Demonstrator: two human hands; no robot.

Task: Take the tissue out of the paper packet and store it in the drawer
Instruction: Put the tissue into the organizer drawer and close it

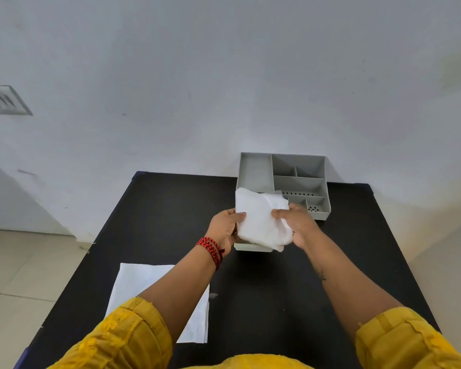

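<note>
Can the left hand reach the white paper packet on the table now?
Probably yes, but not at once: the left hand grips the tissue. The paper packet lies under that forearm, nothing covering it.

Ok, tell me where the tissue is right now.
In the head view the tissue is held up between the left hand and right hand, just in front of the grey organizer at the table's far side.

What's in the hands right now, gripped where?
White tissue, held by both: left hand pinches its left edge, right hand its right edge.
</note>
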